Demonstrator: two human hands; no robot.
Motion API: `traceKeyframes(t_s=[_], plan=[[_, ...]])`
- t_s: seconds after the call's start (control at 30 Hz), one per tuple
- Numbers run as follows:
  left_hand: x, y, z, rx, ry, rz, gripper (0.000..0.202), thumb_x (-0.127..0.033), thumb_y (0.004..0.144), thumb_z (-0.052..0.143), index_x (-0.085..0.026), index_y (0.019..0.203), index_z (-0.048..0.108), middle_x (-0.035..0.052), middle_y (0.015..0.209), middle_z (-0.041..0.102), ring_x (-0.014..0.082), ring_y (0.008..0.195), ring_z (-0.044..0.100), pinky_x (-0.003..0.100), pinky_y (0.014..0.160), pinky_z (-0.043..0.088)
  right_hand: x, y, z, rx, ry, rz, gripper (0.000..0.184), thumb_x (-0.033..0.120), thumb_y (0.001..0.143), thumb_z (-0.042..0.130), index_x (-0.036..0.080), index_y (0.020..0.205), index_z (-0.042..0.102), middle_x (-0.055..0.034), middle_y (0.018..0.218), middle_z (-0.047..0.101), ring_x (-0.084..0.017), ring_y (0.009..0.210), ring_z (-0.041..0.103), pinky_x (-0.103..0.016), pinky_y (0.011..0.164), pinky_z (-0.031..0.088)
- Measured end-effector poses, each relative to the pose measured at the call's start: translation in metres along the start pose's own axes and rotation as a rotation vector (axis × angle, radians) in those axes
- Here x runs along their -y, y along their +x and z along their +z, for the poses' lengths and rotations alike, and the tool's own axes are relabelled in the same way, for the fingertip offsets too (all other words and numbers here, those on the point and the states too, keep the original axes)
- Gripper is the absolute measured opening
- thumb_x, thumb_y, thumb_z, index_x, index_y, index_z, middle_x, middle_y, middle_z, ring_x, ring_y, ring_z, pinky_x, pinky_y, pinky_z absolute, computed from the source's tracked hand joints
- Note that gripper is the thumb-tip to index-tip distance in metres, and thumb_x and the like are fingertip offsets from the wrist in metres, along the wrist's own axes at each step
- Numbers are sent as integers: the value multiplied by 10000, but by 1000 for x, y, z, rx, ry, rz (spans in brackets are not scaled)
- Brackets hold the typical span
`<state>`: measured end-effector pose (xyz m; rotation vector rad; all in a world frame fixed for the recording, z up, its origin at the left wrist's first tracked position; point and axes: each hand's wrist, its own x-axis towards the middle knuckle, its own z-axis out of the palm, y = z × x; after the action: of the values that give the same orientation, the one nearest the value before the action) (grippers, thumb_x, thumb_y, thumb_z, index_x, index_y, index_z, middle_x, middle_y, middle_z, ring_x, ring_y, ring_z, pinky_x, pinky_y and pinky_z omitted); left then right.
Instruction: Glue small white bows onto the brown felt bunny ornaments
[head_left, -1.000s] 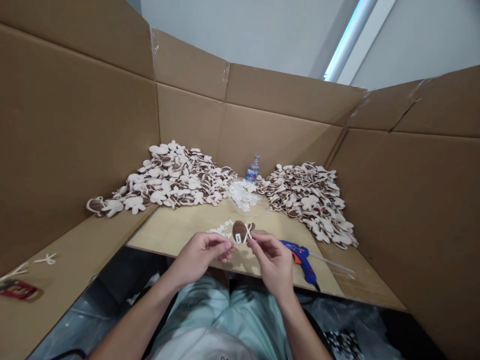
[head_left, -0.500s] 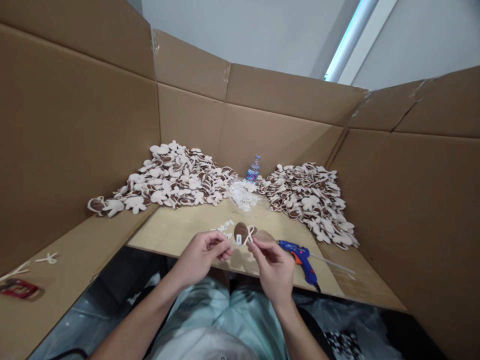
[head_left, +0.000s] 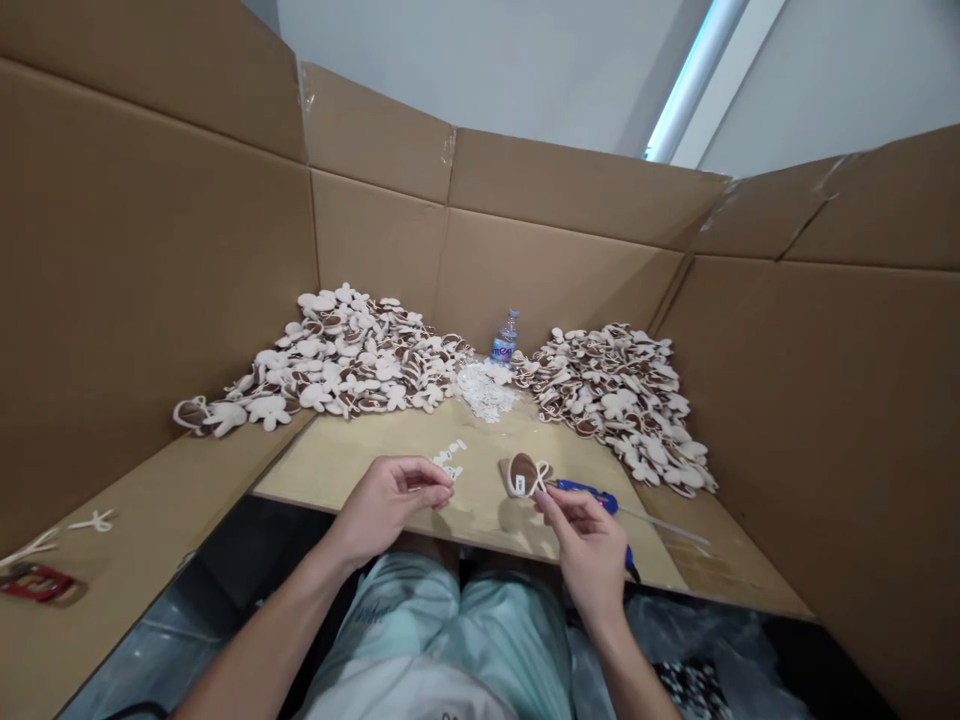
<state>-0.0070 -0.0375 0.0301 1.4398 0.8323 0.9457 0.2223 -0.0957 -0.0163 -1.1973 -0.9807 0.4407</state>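
Observation:
Between the thumb and fingers of my right hand is a small brown plush piece with a white label on its face and a cream cord bow at its right side. It is held above the board. My left hand hovers over the board's front edge, thumb and fingers closed together, with nothing visible in them. Just beyond its fingertips lie several small white labels. A blue glue gun rests on the board behind my right hand, which partly hides it.
Heaps of brown-and-white plush pieces stand at the left and right. Between them are a pile of white labels and a water bottle. Cardboard walls enclose the board. A red tool and cords lie far left.
My right hand has moved right and slightly down with the plush piece, now covering part of the glue gun. My left hand has shifted slightly left, away from the piece.

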Motion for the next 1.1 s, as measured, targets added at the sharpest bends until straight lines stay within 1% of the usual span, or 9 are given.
traceKeyframes(t_s=[0.23, 0.33, 0.43, 0.63, 0.7, 0.77, 0.83, 0.9, 1.1], plan=[[14, 16, -17, -207, 163, 67, 209, -345, 693, 731, -163, 796, 737, 51, 775, 748, 191, 729, 660, 276, 688, 510, -2, 8, -15, 17, -11, 26, 250, 385, 679, 782, 167, 781, 714, -66, 726, 744, -179, 641, 671, -279, 611, 537], [30, 28, -34, -390, 317, 117, 260, -391, 705, 685, -152, 799, 729, 85, 845, 763, 229, 798, 680, 309, 750, 519, -4, 16, -21, 143, -22, 76, 278, 414, 676, 779, 166, 776, 704, -60, 711, 740, -176, 633, 663, -273, 608, 524], [43, 37, -49, -460, 377, 129, 268, -392, 718, 641, -148, 798, 716, 91, 836, 757, 235, 783, 673, 318, 740, 507, -9, 21, -26, 323, -106, 127, 287, 436, 704, 759, 159, 757, 705, -45, 676, 725, -161, 609, 643, -251, 581, 495], [47, 41, -61, -547, 474, 147, 268, -430, 742, 596, -180, 660, 648, 6, 554, 620, 186, 564, 573, 280, 572, 435, -21, 27, -31, 547, -151, 199, 310, 450, 720, 746, 147, 662, 718, -42, 598, 708, -148, 531, 617, -237, 520, 473], [46, 41, -62, -541, 471, 154, 298, -453, 751, 577, -187, 625, 618, 3, 543, 611, 180, 548, 576, 274, 565, 446, -23, 33, -36, 486, -154, 180, 335, 471, 731, 730, 139, 690, 736, -69, 633, 727, -172, 564, 645, -261, 547, 505], [47, 42, -63, -528, 455, 153, 320, -480, 751, 561, -187, 635, 615, 14, 566, 637, 188, 561, 608, 276, 578, 478, -23, 40, -44, 297, -152, 108, 381, 485, 761, 696, 140, 910, 756, -128, 906, 766, -223, 783, 702, -301, 676, 550], [48, 45, -65, -517, 438, 145, 330, -500, 723, 579, -179, 667, 633, 33, 596, 669, 207, 588, 644, 288, 596, 511, -20, 46, -53, 45, -168, -32, 513, 466, 787, 669, 163, 1200, 667, -160, 1311, 621, -266, 1126, 626, -346, 860, 537], [51, 47, -67, -513, 431, 131, 340, -509, 681, 614, -171, 686, 652, 54, 617, 695, 228, 615, 669, 304, 613, 533, -17, 49, -61, -155, -198, -169, 589, 423, 804, 652, 178, 1333, 570, -147, 1481, 451, -277, 1299, 498, -378, 969, 494], [60, 51, -72, -512, 465, 108, 324, -481, 592, 669, -172, 689, 679, 106, 741, 761, 271, 703, 707, 333, 654, 553, -16, 49, -64, -200, -238, -70, 497, 394, 805, 591, 103, 1200, 672, -183, 1298, 622, -295, 1161, 620, -387, 905, 540]])
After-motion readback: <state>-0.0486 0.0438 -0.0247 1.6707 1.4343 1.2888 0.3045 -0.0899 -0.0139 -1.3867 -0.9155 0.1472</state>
